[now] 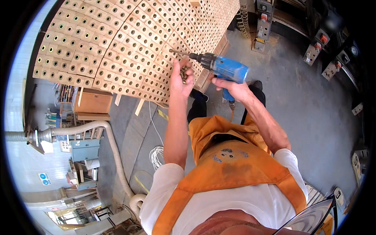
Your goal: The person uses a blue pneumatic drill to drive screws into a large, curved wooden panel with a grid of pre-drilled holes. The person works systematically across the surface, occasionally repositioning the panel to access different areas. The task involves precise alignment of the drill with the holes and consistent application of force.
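My right hand (235, 88) is wrapped round the grip of a blue drill (232, 69) with a black chuck. An orange hose hangs below its handle. From the chuck a long bit (180, 53) points left over the wooden blocks (131, 49); whether its tip touches one I cannot tell. My left hand (181, 83) is cupped under the bit, holding several small brass-coloured metal inserts (184, 73). The blocks lie packed in tight rows, each with round holes, and many holes show metal rings inside.
A loose wooden piece (195, 3) lies on the blocks at the far edge. On the grey floor are a coiled white cable (156, 156) and a thick ribbed hose (113, 145). Wooden drawers (93, 102) stand at left. Machine parts (263, 29) line the far right, near a coiled air hose (243, 19).
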{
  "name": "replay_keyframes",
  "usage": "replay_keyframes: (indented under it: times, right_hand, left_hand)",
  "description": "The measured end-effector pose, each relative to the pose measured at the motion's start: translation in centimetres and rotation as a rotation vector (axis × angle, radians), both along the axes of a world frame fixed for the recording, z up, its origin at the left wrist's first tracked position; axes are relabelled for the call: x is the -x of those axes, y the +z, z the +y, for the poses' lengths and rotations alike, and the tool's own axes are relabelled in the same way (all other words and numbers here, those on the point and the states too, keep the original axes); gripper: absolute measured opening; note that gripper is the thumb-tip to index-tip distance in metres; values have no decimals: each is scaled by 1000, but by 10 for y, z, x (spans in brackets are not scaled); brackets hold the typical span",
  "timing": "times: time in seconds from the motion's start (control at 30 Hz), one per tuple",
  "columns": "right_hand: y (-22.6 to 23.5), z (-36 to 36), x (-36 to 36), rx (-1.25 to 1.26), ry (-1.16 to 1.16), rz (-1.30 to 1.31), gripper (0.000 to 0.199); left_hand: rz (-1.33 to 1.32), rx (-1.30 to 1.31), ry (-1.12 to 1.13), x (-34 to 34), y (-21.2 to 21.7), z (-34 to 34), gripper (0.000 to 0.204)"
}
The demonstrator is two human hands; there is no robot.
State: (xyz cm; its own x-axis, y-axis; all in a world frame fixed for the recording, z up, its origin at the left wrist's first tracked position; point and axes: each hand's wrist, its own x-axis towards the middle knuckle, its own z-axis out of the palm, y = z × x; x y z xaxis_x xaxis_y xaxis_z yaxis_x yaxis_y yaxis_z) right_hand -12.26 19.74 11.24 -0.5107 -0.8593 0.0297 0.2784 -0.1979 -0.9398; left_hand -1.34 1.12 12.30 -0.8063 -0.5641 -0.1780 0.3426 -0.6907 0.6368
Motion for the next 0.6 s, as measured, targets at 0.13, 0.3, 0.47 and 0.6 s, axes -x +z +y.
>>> replay_keyframes:
  times: [0.13,0.3,0.47,0.6]
  right_hand:
    - [5,-4,-1,-40,-12,151,29]
    - [4,-5,1,-43,2,91,28]
    - [8,-3,1,-25,21,57,27]
    - [6,-4,4,-34,6,129,26]
  left_hand:
    - [-118,-31,-96,-17,-30,19,28]
    - [-77,-178,-158,-35,-57,33,21]
    - [-209,-130,-236,-39,-51,41,22]
    - [-258,-58,-278,-40,-55,43,20]
